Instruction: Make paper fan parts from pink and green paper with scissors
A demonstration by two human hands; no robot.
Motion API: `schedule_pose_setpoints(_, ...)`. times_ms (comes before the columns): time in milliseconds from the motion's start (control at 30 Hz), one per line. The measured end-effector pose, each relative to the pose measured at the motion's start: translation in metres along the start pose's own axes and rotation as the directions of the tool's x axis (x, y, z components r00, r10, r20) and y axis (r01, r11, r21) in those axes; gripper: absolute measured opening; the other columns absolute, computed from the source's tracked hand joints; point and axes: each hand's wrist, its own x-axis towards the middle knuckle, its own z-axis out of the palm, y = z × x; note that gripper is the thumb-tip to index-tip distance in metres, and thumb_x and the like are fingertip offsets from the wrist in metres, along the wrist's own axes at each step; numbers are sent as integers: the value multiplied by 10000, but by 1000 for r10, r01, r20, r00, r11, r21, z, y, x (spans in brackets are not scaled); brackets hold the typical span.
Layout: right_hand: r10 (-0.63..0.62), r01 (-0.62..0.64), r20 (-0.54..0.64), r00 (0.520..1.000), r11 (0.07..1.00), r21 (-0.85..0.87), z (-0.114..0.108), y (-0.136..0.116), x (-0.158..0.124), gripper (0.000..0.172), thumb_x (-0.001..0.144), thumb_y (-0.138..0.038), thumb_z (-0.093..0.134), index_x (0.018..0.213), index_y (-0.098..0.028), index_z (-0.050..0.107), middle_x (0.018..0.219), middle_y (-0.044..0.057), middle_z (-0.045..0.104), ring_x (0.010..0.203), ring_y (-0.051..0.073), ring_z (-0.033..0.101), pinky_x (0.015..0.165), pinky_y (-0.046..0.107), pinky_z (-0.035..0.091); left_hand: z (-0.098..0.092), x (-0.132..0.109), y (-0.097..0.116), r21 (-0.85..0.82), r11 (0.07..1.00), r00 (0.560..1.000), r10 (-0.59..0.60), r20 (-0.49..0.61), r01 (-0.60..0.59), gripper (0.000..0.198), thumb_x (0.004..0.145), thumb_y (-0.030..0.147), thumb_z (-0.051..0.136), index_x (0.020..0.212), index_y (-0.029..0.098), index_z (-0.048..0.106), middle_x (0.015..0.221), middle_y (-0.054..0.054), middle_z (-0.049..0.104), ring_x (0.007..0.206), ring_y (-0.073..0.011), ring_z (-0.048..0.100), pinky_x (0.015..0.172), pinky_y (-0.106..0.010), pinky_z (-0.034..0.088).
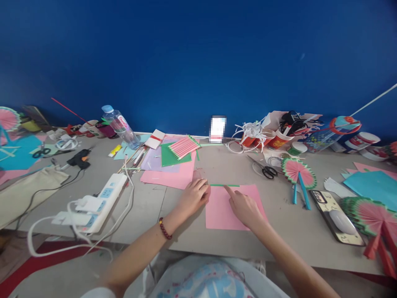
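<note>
A pink paper sheet [225,213] lies flat on the desk, with a narrow green paper strip [225,185] along its far edge. My left hand [196,195] rests at the sheet's far left corner, by the strip's left end. Its fingers are bent and held together, and whatever is beneath them is hidden. My right hand [243,203] is over the sheet, its index finger stretched out and touching the strip; the other fingers curl loosely. Beyond my left hand, a pleated pink paper [185,147] with green edges lies on a green sheet [167,159].
A power strip [107,196] with white cables is on the left, near a glue gun [79,159] and a plastic bottle [122,126]. Scissors [263,167], a watermelon-patterned paper fan [299,171] and a phone [325,207] bearing a mouse [343,221] are on the right. A blue wall [198,62] stands behind.
</note>
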Motion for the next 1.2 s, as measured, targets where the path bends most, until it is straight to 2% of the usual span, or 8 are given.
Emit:
schedule_pose_setpoints(233, 32, -21, -47, 998, 974, 228, -2, 5, -2, 411, 916, -169, 309, 1307, -175, 435, 968, 115, 691, 783, 225, 648, 607, 267, 323, -6, 4, 9, 63, 998, 1000, 13, 22, -14, 300, 873, 129, 461, 1162, 190, 512, 1268, -92, 555, 1158, -254, 510, 904, -413, 474)
schedule_pose_setpoints(367, 16, 6, -56, 998, 925, 379, -1, 3, -4, 370, 902, -174, 314, 1252, -177, 435, 920, 97, 684, 800, 222, 646, 623, 262, 338, -3, 10, 35, 99, 983, 986, 149, 71, -155, 274, 899, 109, 386, 1134, 153, 521, 1207, -126, 576, 1111, -267, 534, 886, -411, 477)
schedule_pose_setpoints(567, -6, 134, -184, 983, 708, 694, 8, 12, 1, 347, 836, -190, 313, 1149, -197, 462, 727, 18, 603, 696, 195, 614, 611, 281, 427, 28, 29, 68, -20, 953, 953, 302, -1, -302, 357, 851, 196, 453, 1181, 70, 503, 1145, -186, 590, 1083, -286, 556, 907, -424, 469)
schedule_pose_setpoints(767, 62, 11, -42, 997, 433, 902, 12, 42, 9, 376, 819, -303, 348, 1181, -229, 419, 566, -104, 382, 371, 112, 375, 396, 218, 321, 38, 37, 73, -24, 953, 953, 302, 16, -302, 199, 886, 206, 433, 989, 104, 570, 900, -117, 610, 920, -253, 592, 797, -383, 490)
schedule_pose_setpoints(867, 74, 108, -186, 980, 588, 801, -4, 48, 19, 277, 799, -260, 406, 1040, -209, 532, 547, -77, 377, 458, 124, 409, 465, 235, 348, 38, 35, 74, -22, 926, 926, 378, 17, -378, 224, 897, 178, 440, 1061, 92, 565, 1002, -129, 630, 1006, -245, 590, 877, -369, 481)
schedule_pose_setpoints(967, -51, 212, -271, 961, 764, 610, -36, 40, 39, 246, 802, -190, 437, 979, -192, 608, 595, -15, 515, 547, 147, 480, 566, 280, 393, 36, 34, 74, -41, 852, 852, 523, 35, -522, 319, 925, 147, 416, 1227, 106, 510, 1223, -133, 595, 1178, -210, 533, 1023, -341, 409)
schedule_pose_setpoints(1067, -290, 343, -184, 939, 812, 472, -71, 21, 70, 288, 847, -172, 432, 1041, -193, 644, 699, 13, 630, 582, 137, 542, 606, 271, 410, 34, 35, 72, -83, 785, 780, 619, 94, -613, 372, 937, 185, 430, 1306, 166, 477, 1361, -101, 529, 1314, -195, 426, 1087, -337, 353)
schedule_pose_setpoints(1200, -404, 407, -99, 909, 813, 416, -95, -19, 124, 272, 876, -160, 435, 1034, -160, 656, 865, 46, 666, 622, 105, 585, 596, 219, 424, 39, 36, 68, -121, 790, 780, 613, 127, -601, 341, 926, 178, 450, 1251, 178, 552, 1369, -89, 539, 1314, -189, 436, 1088, -343, 364)
